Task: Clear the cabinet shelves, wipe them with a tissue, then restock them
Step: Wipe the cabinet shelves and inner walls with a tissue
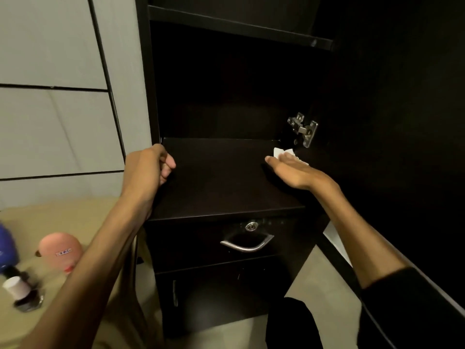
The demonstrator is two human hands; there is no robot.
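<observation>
The dark cabinet stands open in front of me, and its lower shelf (221,177) is bare. My right hand (293,170) lies flat with straight fingers at the shelf's right side, pressing a white tissue (283,152) that peeks out beyond the fingertips. My left hand (151,165) grips the cabinet's left side panel (151,102) with curled fingers at shelf height. An upper shelf (239,26) shows at the top, its contents lost in the dark.
A pink bottle (60,250), a blue bottle (7,248) and a small white-capped bottle (21,293) lie on the beige surface (63,217) at lower left. Below the shelf is a drawer with a metal handle (247,243). The open door (402,122) with its hinge (303,129) stands at right.
</observation>
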